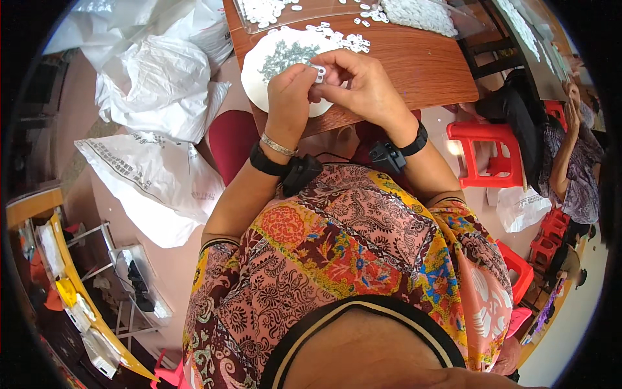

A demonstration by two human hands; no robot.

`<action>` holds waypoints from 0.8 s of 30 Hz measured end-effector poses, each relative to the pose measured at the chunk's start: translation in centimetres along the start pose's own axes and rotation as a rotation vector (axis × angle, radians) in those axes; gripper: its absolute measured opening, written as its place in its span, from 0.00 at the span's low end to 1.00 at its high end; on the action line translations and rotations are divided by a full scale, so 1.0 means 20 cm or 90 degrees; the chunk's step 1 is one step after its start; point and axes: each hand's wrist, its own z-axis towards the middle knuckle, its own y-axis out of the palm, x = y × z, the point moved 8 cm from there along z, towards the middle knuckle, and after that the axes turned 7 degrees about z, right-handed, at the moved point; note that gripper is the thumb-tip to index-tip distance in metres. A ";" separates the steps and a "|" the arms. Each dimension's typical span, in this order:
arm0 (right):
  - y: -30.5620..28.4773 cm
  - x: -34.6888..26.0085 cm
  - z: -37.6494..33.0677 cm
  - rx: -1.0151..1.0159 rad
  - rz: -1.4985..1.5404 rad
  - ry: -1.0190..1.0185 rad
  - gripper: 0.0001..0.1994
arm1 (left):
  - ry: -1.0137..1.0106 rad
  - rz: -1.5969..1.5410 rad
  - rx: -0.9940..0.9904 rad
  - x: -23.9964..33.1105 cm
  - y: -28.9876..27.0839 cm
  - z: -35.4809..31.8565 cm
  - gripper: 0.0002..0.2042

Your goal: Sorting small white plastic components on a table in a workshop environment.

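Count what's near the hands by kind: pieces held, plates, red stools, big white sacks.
Small white piece pinched between left hand and right hand: 1
White plate: 1
Red stools: 2
White sacks: 2
Total: 6

A small hand-assembly workshop. A wooden worktable (414, 61) carries heaps of small white plastic parts (340, 35) and clear trays (272, 13) of the same pieces. Large white sacks (155, 84) lie on the floor beside it. Red plastic stools (483, 152) stand around, and another seated person (573, 155) works at a neighbouring table (525, 26).
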 end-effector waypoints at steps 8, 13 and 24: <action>0.03 -0.10 -0.01 0.040 -0.230 -0.165 0.12 | -0.031 -0.047 0.019 -0.04 -0.02 -0.01 0.11; 0.04 -0.10 -0.01 0.033 -0.195 -0.136 0.10 | -0.015 -0.042 0.002 -0.02 -0.01 -0.01 0.11; 0.04 -0.11 -0.02 0.048 -0.200 -0.208 0.07 | 0.013 -0.025 0.021 0.00 -0.01 -0.05 0.12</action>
